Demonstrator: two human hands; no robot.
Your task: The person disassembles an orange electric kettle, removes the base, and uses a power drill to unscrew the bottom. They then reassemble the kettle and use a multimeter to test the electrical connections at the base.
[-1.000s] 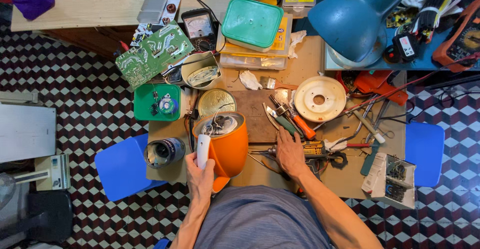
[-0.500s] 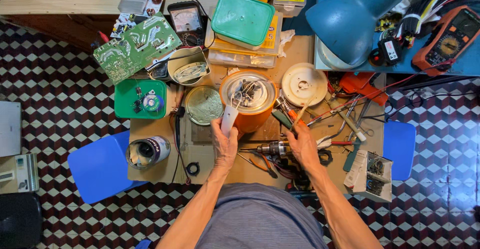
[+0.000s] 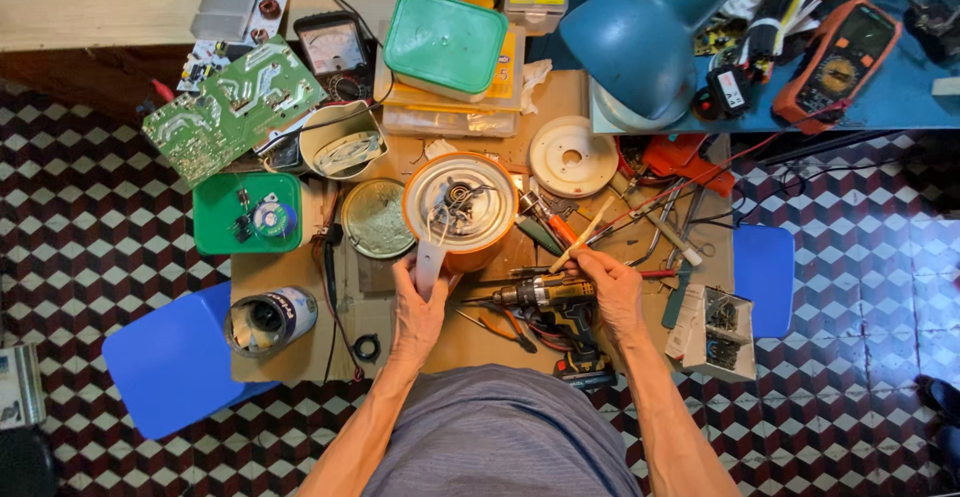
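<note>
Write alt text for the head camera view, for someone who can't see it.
Seen from above, a person's left hand grips the white handle of an orange kettle lying with its wired underside up, while the right hand rests on a cordless drill and holds a thin stick. The cluttered workbench holds a green circuit board, a blue lamp and tools.

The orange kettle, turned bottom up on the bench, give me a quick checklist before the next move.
1. Left hand grips the white handle of the orange kettle: ok.
2. Kettle's underside faces up, wiring exposed: ok.
3. Right hand rests on the cordless drill: ok.
4. Bit fitted in drill: cannot tell.
5. Pliers and loose tools crowd the drill: not ok.
</note>
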